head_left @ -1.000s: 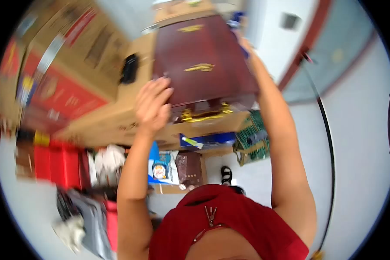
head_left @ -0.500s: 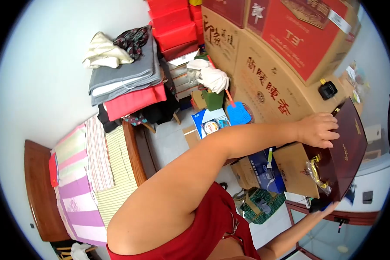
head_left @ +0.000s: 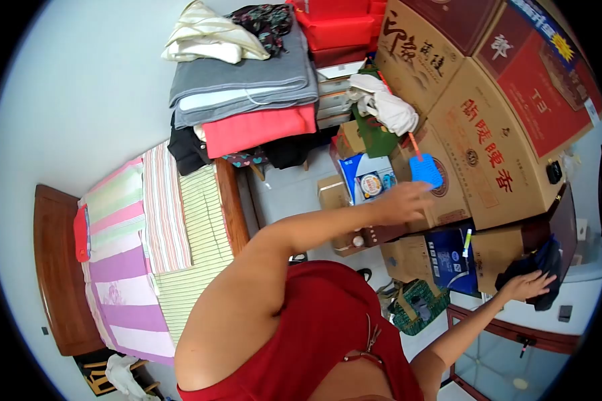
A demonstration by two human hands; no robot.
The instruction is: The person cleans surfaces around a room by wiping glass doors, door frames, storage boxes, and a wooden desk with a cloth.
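Observation:
My left hand [head_left: 401,204] is in the air in front of the stacked cartons, fingers stretched out and holding nothing. Close to its fingertips is the head of a blue fly swatter [head_left: 427,172]. At the right, my right hand [head_left: 528,286] lies with fingers spread against a dark cloth [head_left: 548,271]; its palm side is hidden. Behind that cloth stands a dark maroon box [head_left: 566,224], seen at a steep angle. A blue package [head_left: 448,259] with a small yellow-green and white tube [head_left: 467,242] rests against a cardboard box beside my right hand.
Large cartons [head_left: 491,147] are stacked along the far side, a small black object [head_left: 554,172] on one ledge. Folded blankets [head_left: 241,83] are piled near red boxes [head_left: 334,30]. A bed [head_left: 124,287] lies at the left. A green patterned bag [head_left: 418,307] sits on the floor.
My left hand has come off the maroon box and moved left, empty. The dark cloth now shows in front of that box, under my right hand. The view has shifted.

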